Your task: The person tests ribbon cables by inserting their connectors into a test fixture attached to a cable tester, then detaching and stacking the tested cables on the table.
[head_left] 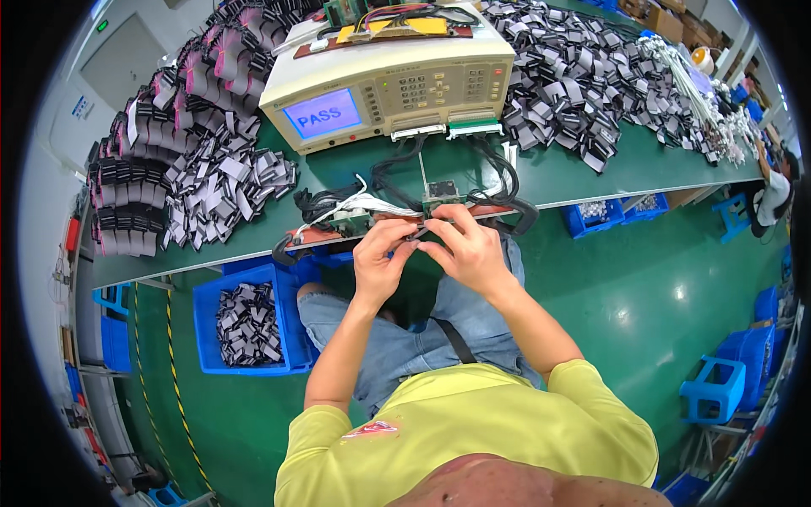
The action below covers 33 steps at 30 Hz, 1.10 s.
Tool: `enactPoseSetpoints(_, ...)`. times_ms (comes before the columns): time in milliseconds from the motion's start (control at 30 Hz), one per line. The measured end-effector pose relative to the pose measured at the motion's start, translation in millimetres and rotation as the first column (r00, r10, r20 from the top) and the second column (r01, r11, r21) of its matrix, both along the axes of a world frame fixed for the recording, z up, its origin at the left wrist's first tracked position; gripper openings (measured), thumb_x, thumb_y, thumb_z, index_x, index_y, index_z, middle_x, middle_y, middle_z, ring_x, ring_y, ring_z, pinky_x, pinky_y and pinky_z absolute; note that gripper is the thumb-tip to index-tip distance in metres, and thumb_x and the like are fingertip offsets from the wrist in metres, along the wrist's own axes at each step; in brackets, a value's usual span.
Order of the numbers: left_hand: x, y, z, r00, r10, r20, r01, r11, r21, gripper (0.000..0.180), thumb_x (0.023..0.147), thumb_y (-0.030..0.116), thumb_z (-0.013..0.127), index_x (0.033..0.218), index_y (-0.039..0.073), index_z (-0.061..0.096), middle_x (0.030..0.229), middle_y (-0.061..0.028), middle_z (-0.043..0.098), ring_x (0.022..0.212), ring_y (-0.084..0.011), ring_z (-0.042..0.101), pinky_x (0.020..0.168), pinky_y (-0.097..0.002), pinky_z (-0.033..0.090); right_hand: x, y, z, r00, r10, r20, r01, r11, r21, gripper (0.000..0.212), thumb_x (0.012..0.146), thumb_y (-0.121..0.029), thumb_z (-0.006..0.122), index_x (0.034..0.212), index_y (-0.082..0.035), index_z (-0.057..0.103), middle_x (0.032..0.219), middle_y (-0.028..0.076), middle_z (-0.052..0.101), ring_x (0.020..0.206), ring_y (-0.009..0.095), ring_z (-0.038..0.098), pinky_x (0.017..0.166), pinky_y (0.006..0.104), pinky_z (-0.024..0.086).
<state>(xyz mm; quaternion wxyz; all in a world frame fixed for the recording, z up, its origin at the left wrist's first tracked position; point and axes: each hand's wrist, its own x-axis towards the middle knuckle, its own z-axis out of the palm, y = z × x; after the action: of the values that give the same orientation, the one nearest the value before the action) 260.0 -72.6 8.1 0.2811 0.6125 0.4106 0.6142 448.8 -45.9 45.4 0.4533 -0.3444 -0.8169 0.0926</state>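
Observation:
Both my hands meet at the front edge of the green workbench (562, 184). My left hand (382, 256) has its thumb and fingers pinched together. Opposite it, my right hand (467, 251) is pinched too, its fingertips close to the left ones. A small dark piece shows between them, mostly covered by fingers; its kind cannot be made out. Just beyond the fingertips stands a small test fixture (441, 193), clamped at the bench edge. Black cables (498, 169) and white wires (372, 203) run about it. Behind sits a beige tester (397, 80) with a lit blue screen.
Short grey ribbon cables with black connectors lie in a heap (224, 182) left of the tester and a larger pile (583, 84) right. Bundled ribbon cables (131, 194) stack at far left. A blue bin (291, 338) of cables stands below. Blue stools (714, 389) are at right.

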Motion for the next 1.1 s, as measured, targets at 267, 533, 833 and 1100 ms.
enactPoseSetpoints(267,17.1,0.2,0.2,0.997,0.05,-0.054,-0.05,0.999,0.005,0.026,0.086,-0.008,0.076,0.111,-0.001,0.073,0.104,-0.0109,0.072,0.09,-0.0185,0.073,0.076,-0.0295,0.062,-6.6,-6.1,3.1,0.992,-0.106,0.075,0.109,0.993,-0.035,0.02,0.085,-0.023,0.084,0.087,-0.009,0.07,0.085,0.003,0.066,0.063,0.023,0.066,0.052,0.0371,0.051)
enactPoseSetpoints(533,27.6,6.5,2.5,0.953,0.257,-0.162,-0.246,0.965,0.085,0.016,0.086,-0.004,0.078,0.101,-0.001,0.071,0.094,-0.011,0.072,0.08,-0.0213,0.073,0.069,-0.0306,0.059,-18.7,3.0,9.0,0.954,-0.296,0.054,0.298,0.955,-0.019,0.017,0.085,-0.019,0.083,0.085,-0.008,0.07,0.077,0.004,0.067,0.061,0.027,0.066,0.054,0.0383,0.05)
enactPoseSetpoints(833,25.7,14.5,-2.6,0.971,0.205,-0.122,-0.197,0.977,0.078,0.014,0.086,-0.002,0.079,0.097,-0.001,0.07,0.09,-0.0119,0.072,0.078,-0.0236,0.073,0.07,-0.0328,0.058,-16.8,7.4,13.2,0.95,-0.286,0.127,0.284,0.958,0.034,0.018,0.084,-0.02,0.084,0.083,-0.009,0.07,0.077,0.003,0.067,0.061,0.026,0.066,0.052,0.038,0.049)
enactPoseSetpoints(1100,21.7,18.1,-7.0,0.969,0.193,-0.153,-0.185,0.98,0.068,0.015,0.085,-0.006,0.078,0.098,-0.002,0.071,0.092,-0.0108,0.073,0.081,-0.0203,0.074,0.073,-0.0299,0.059,-19.2,7.2,19.1,0.935,-0.301,0.186,0.306,0.952,-0.001,0.018,0.084,-0.024,0.083,0.082,-0.01,0.073,0.076,0.002,0.069,0.062,0.026,0.067,0.054,0.0383,0.049)
